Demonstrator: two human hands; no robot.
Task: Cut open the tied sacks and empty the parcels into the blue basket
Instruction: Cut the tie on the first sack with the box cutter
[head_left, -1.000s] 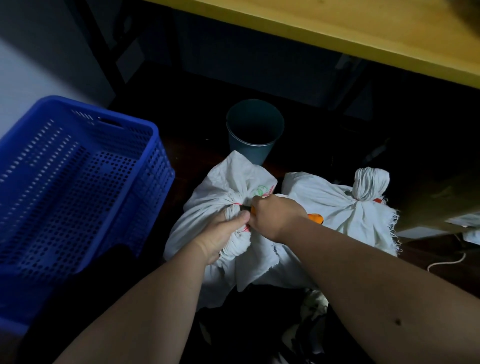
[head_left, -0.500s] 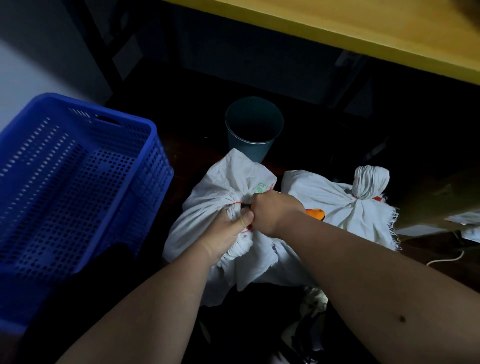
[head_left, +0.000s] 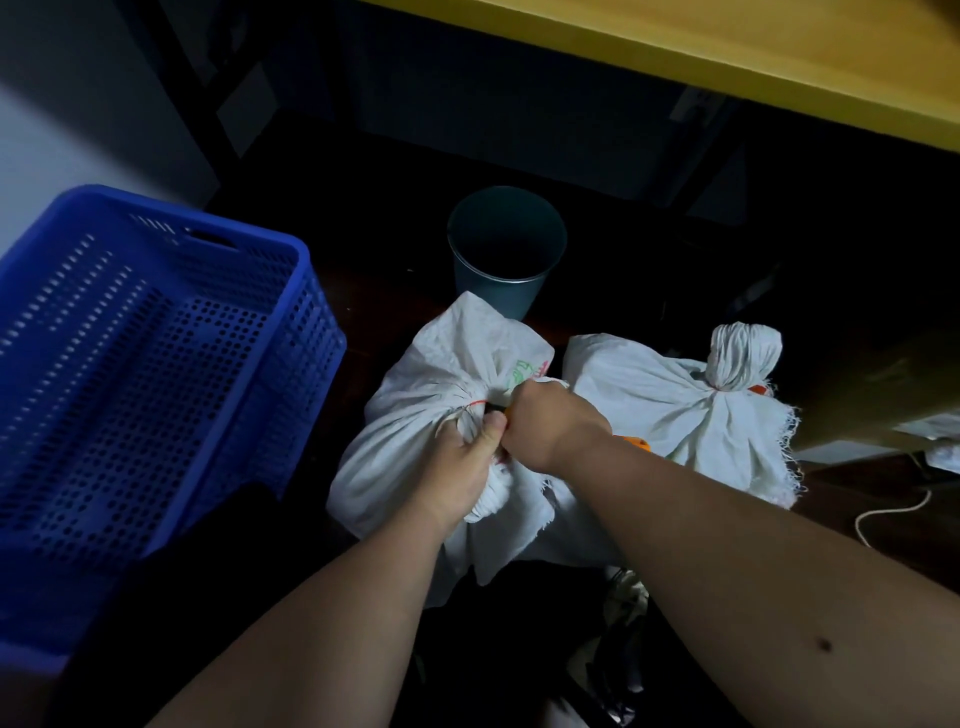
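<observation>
Left hand (head_left: 467, 462) grips the near sack (head_left: 431, 410)'s tied neck, right of the blue basket (head_left: 291, 291); right hand (head_left: 550, 426) holds an orange-handled cutter (head_left: 636, 442). Keep the neck taut, blade clear of fingers.

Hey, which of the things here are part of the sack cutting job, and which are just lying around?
Part of the job:
near sack, neck gripped by left hand
orange-handled cutter in right hand
far sack, still tied
blue basket

Lying about:
grey bin
white cord
yellow table
</observation>
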